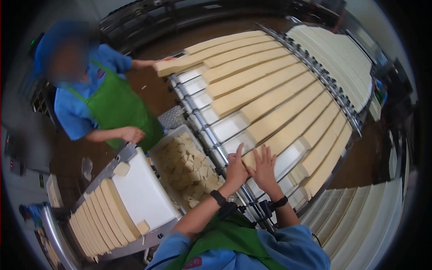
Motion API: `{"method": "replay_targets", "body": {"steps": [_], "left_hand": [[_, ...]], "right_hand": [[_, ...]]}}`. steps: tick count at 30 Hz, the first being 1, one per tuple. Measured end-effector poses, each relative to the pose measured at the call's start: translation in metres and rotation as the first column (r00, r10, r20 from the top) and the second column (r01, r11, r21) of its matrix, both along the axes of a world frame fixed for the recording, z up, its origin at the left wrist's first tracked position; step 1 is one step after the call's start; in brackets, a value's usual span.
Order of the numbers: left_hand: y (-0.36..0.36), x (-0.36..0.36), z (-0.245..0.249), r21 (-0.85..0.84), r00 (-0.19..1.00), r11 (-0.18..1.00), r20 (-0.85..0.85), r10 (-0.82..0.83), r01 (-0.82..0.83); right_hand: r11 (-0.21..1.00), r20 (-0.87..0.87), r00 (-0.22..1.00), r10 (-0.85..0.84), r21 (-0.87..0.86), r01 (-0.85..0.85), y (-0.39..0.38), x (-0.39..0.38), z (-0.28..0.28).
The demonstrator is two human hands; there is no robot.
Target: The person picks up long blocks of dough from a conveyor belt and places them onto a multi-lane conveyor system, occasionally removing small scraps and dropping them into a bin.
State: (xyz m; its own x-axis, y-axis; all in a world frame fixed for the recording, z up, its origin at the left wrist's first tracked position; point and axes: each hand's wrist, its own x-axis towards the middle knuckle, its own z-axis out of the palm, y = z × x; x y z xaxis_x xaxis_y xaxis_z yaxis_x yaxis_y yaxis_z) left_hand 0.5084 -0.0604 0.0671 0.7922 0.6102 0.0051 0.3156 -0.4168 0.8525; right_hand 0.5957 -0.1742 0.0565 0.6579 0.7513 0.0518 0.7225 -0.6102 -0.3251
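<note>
Long, pale strips of what looks like dough lie side by side on the railed conveyor (231,146). At the near end of one dough strip (281,135), my left hand (236,170) is held on edge with a finger stretched out. My right hand (264,171) lies beside it, fingers spread over the strip's end. Both hands are close together and appear to touch that strip. Neither is wrapped round anything, though part of my left fingers is hidden.
A bin (157,153) of cut pale pieces stands left of the conveyor. Beyond it, a smaller belt (139,184) carries more strips (103,211). A co-worker in a green apron (119,105) stands at left, one hand at a strip's end. Ridged white trays (360,216) are at right.
</note>
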Motion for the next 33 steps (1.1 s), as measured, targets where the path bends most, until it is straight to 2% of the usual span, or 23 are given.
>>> {"method": "replay_targets", "body": {"steps": [1,4,6,8,10,11,12,14,15,16,18,21,22,24,25,28,33], "left_hand": [[0.003,-0.005,0.006,0.001,1.0,1.0,-0.019,0.006,-0.006],[0.017,-0.047,0.034,-0.071,0.981,0.993,0.164,0.108,-0.097],[0.037,-0.085,0.024,0.007,0.963,0.982,0.198,0.181,-0.186],[0.057,-0.135,0.022,0.076,0.941,0.956,0.215,0.263,-0.284],[0.083,-0.199,0.011,0.198,0.907,0.894,0.216,0.361,-0.403],[0.091,-0.231,0.005,0.231,0.861,0.833,0.211,0.462,-0.504],[0.097,-0.264,0.0,0.262,0.811,0.768,0.206,0.547,-0.585],[0.099,-0.326,-0.019,0.314,0.578,0.508,0.197,0.792,-0.802],[0.091,-0.356,-0.016,0.349,0.428,0.358,0.148,0.892,-0.866],[0.082,-0.38,-0.012,0.39,0.265,0.207,0.102,0.959,-0.897],[0.065,-0.414,-0.013,0.489,-0.007,-0.012,0.011,1.0,-0.872],[0.048,-0.451,-0.045,0.505,-0.121,-0.038,-0.133,0.984,-0.862],[0.047,-0.455,-0.047,0.415,-0.074,-0.009,-0.143,0.987,-0.91],[0.05,-0.46,-0.048,0.216,0.029,0.061,-0.149,0.988,-0.974],[0.054,-0.46,-0.047,0.244,0.044,0.085,-0.167,0.985,-0.966],[0.059,-0.458,-0.046,0.207,0.043,0.083,-0.191,0.981,-0.975],[0.061,-0.457,-0.042,0.146,0.109,0.143,-0.221,0.969,-0.979]], "right_hand": [[0.999,0.028,1.0,-0.009,-0.042,0.01,0.003,-0.001,0.001],[0.994,0.113,0.994,-0.006,-0.108,0.018,0.004,0.002,-0.012],[0.978,0.195,0.981,-0.004,-0.204,0.045,0.005,0.004,-0.021],[0.959,0.091,0.992,-0.088,-0.262,0.109,0.023,-0.009,0.011],[0.982,0.136,0.99,-0.039,-0.177,0.063,0.054,-0.038,0.046],[0.998,0.26,0.964,0.048,0.016,-0.054,0.069,-0.047,0.031],[0.97,0.169,0.965,0.201,0.102,-0.22,0.092,-0.061,0.032],[0.832,0.024,0.874,0.486,0.293,-0.471,0.141,-0.107,0.045],[0.755,0.012,0.8,0.6,0.321,-0.572,0.167,-0.137,0.049],[0.67,0.002,0.715,0.699,0.349,-0.656,0.195,-0.17,0.049],[0.528,-0.114,0.534,0.838,0.415,-0.741,0.254,-0.237,0.043],[0.325,-0.114,0.308,0.945,0.456,-0.829,0.331,-0.32,0.018],[0.275,-0.107,0.254,0.961,0.454,-0.847,0.354,-0.34,0.005],[0.271,-0.06,0.27,0.961,0.399,-0.876,0.397,-0.377,-0.023],[0.27,-0.036,0.277,0.96,0.369,-0.889,0.412,-0.391,-0.03],[0.376,-0.024,0.376,0.926,0.085,-0.923,0.438,-0.416,-0.046],[0.509,0.005,0.509,0.861,-0.015,-0.861,0.449,-0.436,-0.049]]}}
